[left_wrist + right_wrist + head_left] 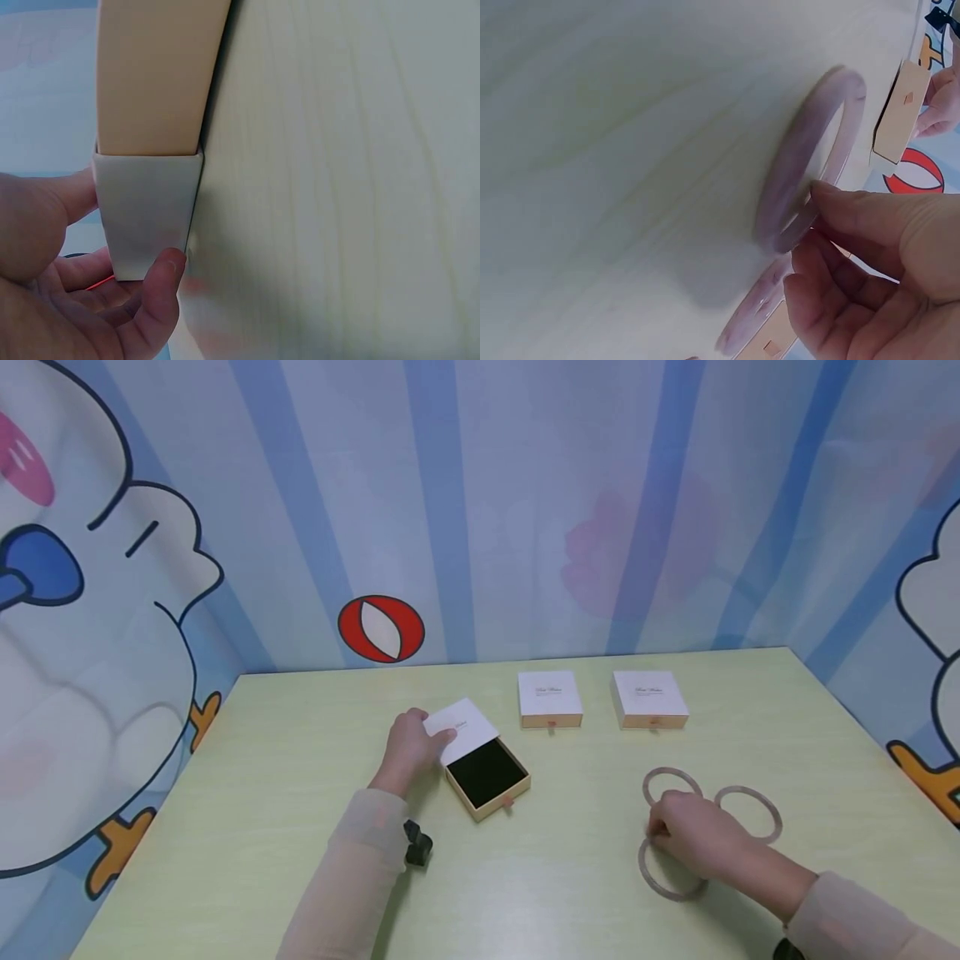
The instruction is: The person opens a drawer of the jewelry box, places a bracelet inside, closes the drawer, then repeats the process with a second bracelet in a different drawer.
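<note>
My left hand (411,745) grips the white sleeve of a drawer-style gift box (150,210), with the thumb on its lid. The cream drawer (487,781) is slid partway out toward the near right and shows a dark lining. On the right, my right hand (693,831) pinches a pale purple bangle (791,165) between thumb and fingertips. A second bangle (671,771) lies just beyond that hand, and a third bangle (738,790) lies to its right, partly covered by it.
Two closed white gift boxes, one box (550,693) and another box (649,695), stand side by side toward the back of the pale wooden table (300,827). A striped blue cloth backdrop (510,510) with cartoon prints rises behind the table and along its sides.
</note>
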`<state>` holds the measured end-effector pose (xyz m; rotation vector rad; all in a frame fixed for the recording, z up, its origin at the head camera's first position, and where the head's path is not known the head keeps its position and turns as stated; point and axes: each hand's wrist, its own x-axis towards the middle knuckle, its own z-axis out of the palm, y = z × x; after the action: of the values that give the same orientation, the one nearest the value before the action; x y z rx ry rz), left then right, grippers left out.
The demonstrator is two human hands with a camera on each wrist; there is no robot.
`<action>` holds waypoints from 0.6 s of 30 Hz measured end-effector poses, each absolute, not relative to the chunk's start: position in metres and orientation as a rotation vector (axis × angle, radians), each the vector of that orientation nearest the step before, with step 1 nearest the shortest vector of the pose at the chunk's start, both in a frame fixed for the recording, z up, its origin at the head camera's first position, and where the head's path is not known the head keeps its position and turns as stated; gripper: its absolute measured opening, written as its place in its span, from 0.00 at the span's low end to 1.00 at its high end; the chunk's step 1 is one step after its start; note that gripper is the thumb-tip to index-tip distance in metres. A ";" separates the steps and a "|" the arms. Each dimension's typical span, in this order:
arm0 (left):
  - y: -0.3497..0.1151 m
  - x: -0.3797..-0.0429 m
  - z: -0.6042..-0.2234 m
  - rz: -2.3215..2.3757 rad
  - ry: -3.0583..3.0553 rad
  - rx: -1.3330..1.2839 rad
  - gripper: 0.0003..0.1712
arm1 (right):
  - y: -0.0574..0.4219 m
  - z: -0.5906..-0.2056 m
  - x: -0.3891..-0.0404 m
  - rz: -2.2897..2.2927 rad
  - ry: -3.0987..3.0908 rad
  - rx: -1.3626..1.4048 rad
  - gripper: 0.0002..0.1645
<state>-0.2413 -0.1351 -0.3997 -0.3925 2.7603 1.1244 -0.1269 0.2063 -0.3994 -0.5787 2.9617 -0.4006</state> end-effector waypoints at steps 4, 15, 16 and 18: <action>-0.135 -0.242 -0.400 1.122 2.756 -0.398 0.35 | 0.208 -0.400 -0.127 -0.388 2.975 -0.572 0.07; -0.135 -0.242 -0.402 1.127 2.759 -0.400 0.35 | 0.206 -0.395 -0.129 -0.473 2.944 -0.524 0.07; -0.135 -0.242 -0.402 1.127 2.760 -0.397 0.35 | 0.206 -0.394 -0.129 -0.475 2.945 -0.531 0.06; -0.135 -0.242 -0.401 1.128 2.763 -0.394 0.35 | 0.206 -0.394 -0.130 -0.483 2.946 -0.538 0.06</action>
<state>-0.2419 -0.1346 -0.4010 -0.3937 2.7629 1.1276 -0.1297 0.2064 -0.3936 -0.5381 2.9461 -0.4834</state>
